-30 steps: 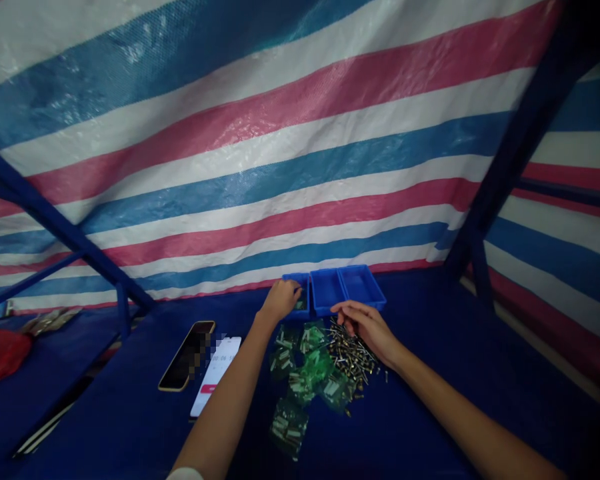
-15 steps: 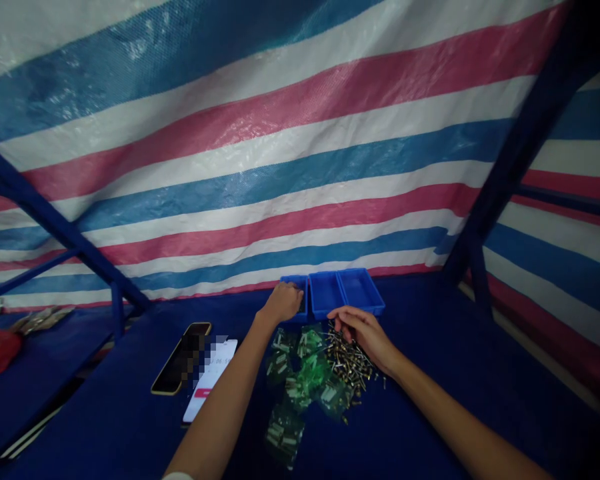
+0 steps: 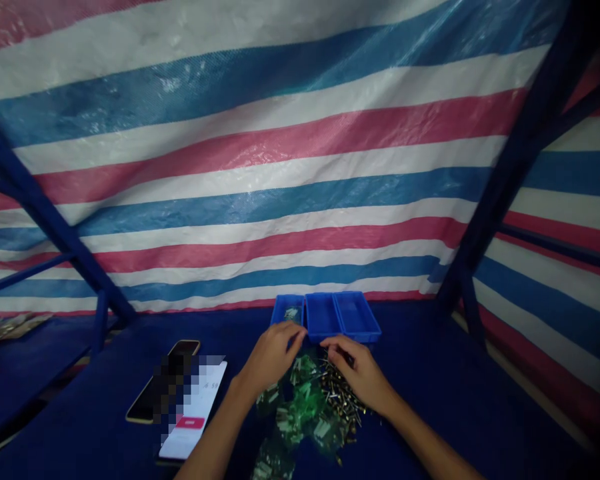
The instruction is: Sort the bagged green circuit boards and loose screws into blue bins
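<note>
Fasteners [image 3: 347, 403] and plastic bags [image 3: 306, 405] lie on the near side of the blue trays [image 3: 325, 320]; there my feed shows the left hand [image 3: 274, 353] and right hand [image 3: 361, 372] apart, both curled, whether gripping anything I can't tell.

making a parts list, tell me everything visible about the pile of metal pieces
The pile of metal pieces is a loose heap of small, slender, silvery and brassy parts at mixed angles on the blue tabletop, right of the green bags and partly hidden by the right hand; contact there is unclear.
</note>
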The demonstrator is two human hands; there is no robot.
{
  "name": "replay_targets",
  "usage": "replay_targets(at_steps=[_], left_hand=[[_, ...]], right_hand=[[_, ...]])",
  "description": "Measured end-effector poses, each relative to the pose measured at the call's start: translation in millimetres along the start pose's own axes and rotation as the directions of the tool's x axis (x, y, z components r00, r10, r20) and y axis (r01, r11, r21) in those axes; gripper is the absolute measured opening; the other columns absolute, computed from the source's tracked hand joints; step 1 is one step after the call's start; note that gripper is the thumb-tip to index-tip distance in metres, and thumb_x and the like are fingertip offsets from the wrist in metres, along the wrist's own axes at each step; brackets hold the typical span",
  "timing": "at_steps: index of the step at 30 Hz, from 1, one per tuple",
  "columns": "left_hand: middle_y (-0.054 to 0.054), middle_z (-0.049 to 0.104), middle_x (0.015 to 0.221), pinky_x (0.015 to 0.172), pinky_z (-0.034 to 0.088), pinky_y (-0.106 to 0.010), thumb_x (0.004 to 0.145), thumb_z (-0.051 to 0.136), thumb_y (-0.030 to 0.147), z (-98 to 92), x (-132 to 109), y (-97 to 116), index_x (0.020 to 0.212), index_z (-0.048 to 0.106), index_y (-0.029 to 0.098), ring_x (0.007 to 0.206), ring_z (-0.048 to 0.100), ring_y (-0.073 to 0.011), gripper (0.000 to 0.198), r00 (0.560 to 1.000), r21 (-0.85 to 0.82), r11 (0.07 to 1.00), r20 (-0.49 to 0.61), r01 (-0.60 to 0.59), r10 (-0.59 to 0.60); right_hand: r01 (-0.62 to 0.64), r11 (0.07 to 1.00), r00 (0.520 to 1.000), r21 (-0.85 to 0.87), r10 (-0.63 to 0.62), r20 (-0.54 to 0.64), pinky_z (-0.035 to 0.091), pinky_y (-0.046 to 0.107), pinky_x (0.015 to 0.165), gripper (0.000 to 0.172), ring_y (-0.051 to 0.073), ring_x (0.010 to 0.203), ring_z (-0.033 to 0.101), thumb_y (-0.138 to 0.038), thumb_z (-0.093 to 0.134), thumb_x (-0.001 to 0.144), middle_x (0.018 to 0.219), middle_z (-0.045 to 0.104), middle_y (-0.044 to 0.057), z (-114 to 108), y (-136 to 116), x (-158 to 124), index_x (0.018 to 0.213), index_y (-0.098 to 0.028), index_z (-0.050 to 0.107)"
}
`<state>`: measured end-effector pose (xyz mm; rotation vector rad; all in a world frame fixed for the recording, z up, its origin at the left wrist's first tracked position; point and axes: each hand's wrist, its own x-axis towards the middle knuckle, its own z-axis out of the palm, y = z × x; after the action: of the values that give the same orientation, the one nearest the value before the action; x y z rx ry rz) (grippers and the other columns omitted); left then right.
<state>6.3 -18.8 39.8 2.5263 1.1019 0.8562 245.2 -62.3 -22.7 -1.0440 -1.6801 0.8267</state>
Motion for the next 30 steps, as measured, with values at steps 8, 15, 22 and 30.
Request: replay_targets(at_steps=[8, 15, 22, 30], left_hand=[[-0.005, 0.074, 0.11, 0.09, 0.054, -0.035, 0.094, 0.075, 0.047, 29.2, -21.1, -10.8, 0.112, 0.077, 0.023, 0.105, 0.07, -0.0263, 0.03, 0.978, 0.183, 0.983, 0.208, -0.008, -0.031], [-0.004, 0.073, 0.109, 0.095, 0.052, -0.041, 0.097, 0.071, 0.043, 34.4, -27.8, -16.0, 0.119, 0.077, 0.027, 0.107, 0.066, -0.0278, 0.028, 0.977, 0.222, 0.974, 0.212, -0.052, 0.004], [-0.004, 0.071, 0.114, 0.097, 0.051, -0.041, 0.1, 0.07, 0.035, 37.8, -34.7, -19.5, 0.128, 0.072, 0.028, 0.111, 0.063, -0.0265, 0.029, 0.985, 0.191, 0.979, 0.168, -0.074, 0.042], [-0.007, 0.068, 0.122, 0.098, 0.052, -0.045, 0.094, 0.075, 0.036, 43.3, -37.8, -18.9, 0.136, 0.065, 0.025, 0.115, 0.062, -0.0296, 0.044, 0.989, 0.197, 0.979, 0.144, -0.059, 0.03]], right_hand=[[0.167, 0.926, 0.986, -0.339, -0.147, 0.083, 0.05, 0.039, 0.1, 0.024, 0.024, 0.109, 0.066, -0.028, 0.051, 0.108, 0.11, 0.071, 0.007, 3.6, -4.9, -4.8, 0.123, -0.027, 0.069], [0.128, 0.913, 0.992, -0.387, -0.122, 0.041, 0.048, 0.04, 0.108, 0.025, 0.025, 0.12, 0.065, -0.03, 0.05, 0.109, 0.115, 0.074, 0.006, 1.6, 9.3, -4.8, 0.121, -0.027, 0.071], [0.148, 0.916, 0.989, -0.372, -0.133, 0.066, 0.052, 0.036, 0.098, 0.027, 0.024, 0.109, 0.067, -0.03, 0.048, 0.11, 0.109, 0.073, 0.006, 3.1, 5.5, -4.4, 0.122, -0.027, 0.072], [0.142, 0.911, 0.99, -0.386, -0.128, 0.064, 0.05, 0.036, 0.101, 0.025, 0.024, 0.112, 0.066, -0.028, 0.049, 0.109, 0.11, 0.074, 0.006, 2.8, 9.0, -5.9, 0.12, -0.027, 0.072]])
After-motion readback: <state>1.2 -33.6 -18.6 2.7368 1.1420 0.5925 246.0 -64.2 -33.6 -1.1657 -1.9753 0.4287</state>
